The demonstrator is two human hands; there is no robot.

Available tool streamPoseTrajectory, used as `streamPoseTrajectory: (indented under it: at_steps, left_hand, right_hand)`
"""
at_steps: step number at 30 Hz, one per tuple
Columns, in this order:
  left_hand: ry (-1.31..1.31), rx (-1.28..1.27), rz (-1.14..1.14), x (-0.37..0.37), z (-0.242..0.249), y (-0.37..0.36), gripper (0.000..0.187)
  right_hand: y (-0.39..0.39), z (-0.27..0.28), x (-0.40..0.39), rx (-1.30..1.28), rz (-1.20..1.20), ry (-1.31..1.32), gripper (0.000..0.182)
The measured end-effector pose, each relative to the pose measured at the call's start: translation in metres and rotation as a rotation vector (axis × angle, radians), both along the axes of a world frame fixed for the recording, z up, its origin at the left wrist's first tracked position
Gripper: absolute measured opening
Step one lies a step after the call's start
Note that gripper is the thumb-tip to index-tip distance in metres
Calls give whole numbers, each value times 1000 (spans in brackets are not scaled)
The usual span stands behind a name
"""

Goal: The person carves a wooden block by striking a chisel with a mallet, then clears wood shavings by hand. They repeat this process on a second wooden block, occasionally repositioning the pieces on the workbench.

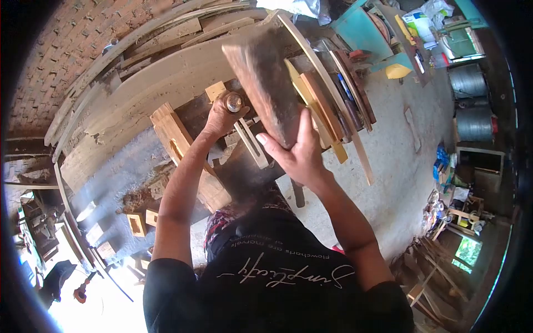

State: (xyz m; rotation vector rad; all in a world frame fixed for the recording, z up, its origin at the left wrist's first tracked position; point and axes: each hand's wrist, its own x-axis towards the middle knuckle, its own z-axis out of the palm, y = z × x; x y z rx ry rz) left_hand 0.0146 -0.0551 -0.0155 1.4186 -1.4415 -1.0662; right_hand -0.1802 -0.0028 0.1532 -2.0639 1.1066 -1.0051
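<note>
A short tool [234,102] with a round, shiny metal-ringed end stands in my left hand [220,118], whose fingers are wrapped round it; its lower end is hidden. My right hand [302,154] grips the near end of a thick, dark brown wooden block [266,83], raised to the right of the tool and slightly blurred. Block and tool are apart. Below my left hand lie slotted light wood strips [252,145]. Left of my left forearm is a long wooden beam [166,123] with a cut slot in it.
Long planks [144,72] lie along the far side by a brick wall [66,61]. Wooden strips [322,105] stick out at right above the concrete floor [383,166]. Small wood blocks [136,225] sit at lower left. Wire coils [474,125] stand at far right.
</note>
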Motion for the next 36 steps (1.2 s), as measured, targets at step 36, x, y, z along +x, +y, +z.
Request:
streamPoseTrajectory:
  at_steps: [36]
  left_hand:
    - [498, 224, -80, 14, 8, -1, 34]
  right_hand:
    - [-23, -11, 19, 57, 21, 367, 53]
